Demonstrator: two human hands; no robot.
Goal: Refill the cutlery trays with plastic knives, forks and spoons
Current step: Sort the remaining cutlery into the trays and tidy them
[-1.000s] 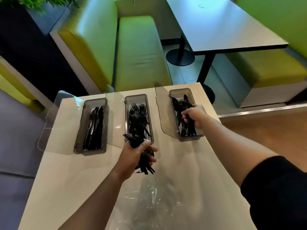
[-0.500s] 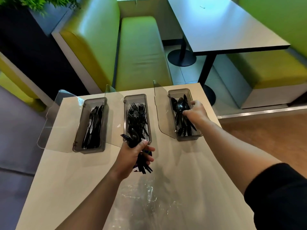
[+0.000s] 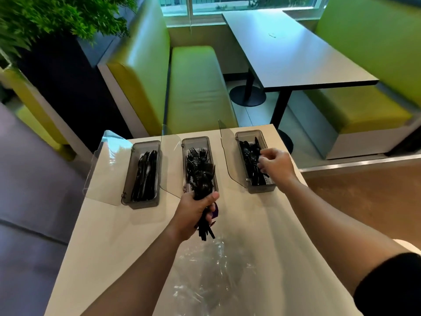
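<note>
Three long trays sit in a row at the far end of a white counter point(image 3: 127, 236). Each tray has a clear lid point(image 3: 103, 165) that stands open on its left side.

The left tray point(image 3: 127, 179) has black knives point(image 3: 145, 174) in it. The middle tray point(image 3: 210, 153) has black forks point(image 3: 196, 158) in it. The right tray point(image 3: 262, 190) has black spoons point(image 3: 249, 156) in it.

The left hand point(image 3: 193, 213) is in front of the middle tray, at its near end. It is squeezed tight around a bunch of black cutlery point(image 3: 204, 183). The tops of the bunch stick up above the fist and cover the near part of the fork tray. The handles poke out under the fist, toward the person. The bunch is too dark and packed to tell what kind each piece is.

The right hand point(image 3: 278, 165) is over the right tray, on its right side. Its fingers point(image 3: 262, 160) are bent loosely and point at the spoons. No spoon shows between them, so the hand looks let go.

The two hands are well apart. The knife tray is far from both hands.

A crumpled clear plastic bag point(image 3: 205, 274) lies on the counter near the person, between the two arms, just below the bunch's handles.

Past the counter are a green bench point(image 3: 196, 92), a dark table point(image 3: 296, 55) and a leafy plant point(image 3: 45, 17).
</note>
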